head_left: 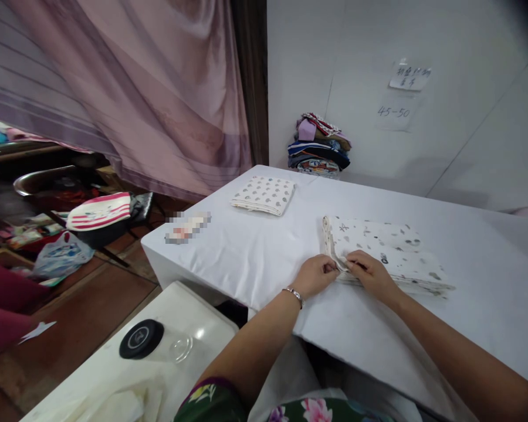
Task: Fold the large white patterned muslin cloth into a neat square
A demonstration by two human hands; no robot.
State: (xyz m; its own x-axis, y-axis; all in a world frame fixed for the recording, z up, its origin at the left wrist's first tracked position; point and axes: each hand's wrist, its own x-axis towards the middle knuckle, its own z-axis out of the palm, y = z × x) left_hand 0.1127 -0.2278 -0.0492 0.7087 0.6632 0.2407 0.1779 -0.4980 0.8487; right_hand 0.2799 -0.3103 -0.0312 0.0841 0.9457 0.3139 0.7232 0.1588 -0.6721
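A white printed cloth (382, 240), folded in layers, lies on the white-covered table (255, 264) in front of me. My left hand (317, 274) pinches its near left corner, fingers curled at the edge. Right beside it, my right hand (372, 274) grips the same corner between thumb and fingers, lifting a bit of the layered edge. The cloth's right end lies loose, its layers slightly uneven. Farther back on the left rests another folded cloth (264, 194) with grey spots, touched by neither hand.
A blurred-out small item (188, 227) lies near the table's left corner. Stacked folded fabrics (319, 146) stand against the wall. At lower left is a white side surface (176, 310) with a black round lid (141, 339). A chair (101, 220) and pink curtain (171, 88) are on the left.
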